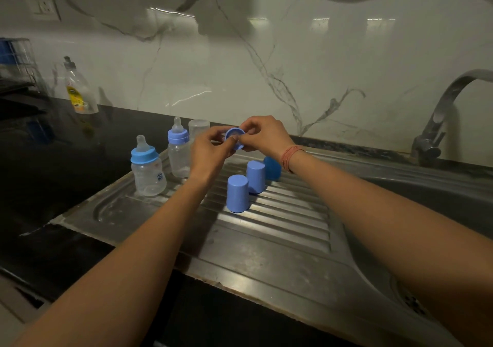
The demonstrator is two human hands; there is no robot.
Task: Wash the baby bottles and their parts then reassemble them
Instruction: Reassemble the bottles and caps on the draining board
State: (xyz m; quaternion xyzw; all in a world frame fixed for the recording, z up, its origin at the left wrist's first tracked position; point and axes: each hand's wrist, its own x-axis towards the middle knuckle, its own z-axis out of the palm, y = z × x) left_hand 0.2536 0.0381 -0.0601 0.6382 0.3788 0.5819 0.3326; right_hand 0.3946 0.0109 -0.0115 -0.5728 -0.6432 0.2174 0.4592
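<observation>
Both hands meet above the steel drainboard [266, 245] around a blue bottle collar ring [234, 135]. My right hand [262, 133] grips the ring from the right, and my left hand [210, 149] pinches at its inner face with thumb and fingers. Two clear baby bottles with blue collars and teats stand at the left, one nearer [147, 170] and one behind it [179, 150]. A third clear bottle [198, 129] without a top stands behind my left hand. Three blue caps stand upside down on the ribs: [237, 193], [255, 176], [272, 167].
A dish soap bottle [80, 90] stands on the black counter [53, 160] at the back left, beside a wire rack [16, 64]. The sink basin [416, 213] and a steel tap [442, 117] are at the right. A marble wall runs behind.
</observation>
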